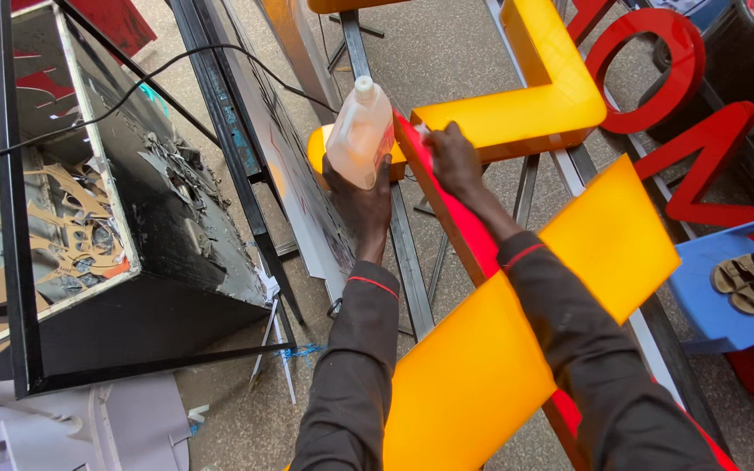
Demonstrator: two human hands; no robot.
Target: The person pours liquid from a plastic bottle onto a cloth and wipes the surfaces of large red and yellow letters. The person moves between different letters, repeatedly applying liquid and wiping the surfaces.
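Against yellow sign letter (pixel 517 349): translucent bottle (pixel 360 133), left hand (pixel 361 196).

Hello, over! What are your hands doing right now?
Left hand holding plastic bottle, upright. Right hand pressing red edge of yellow sign letter. Nothing blocking either hand.
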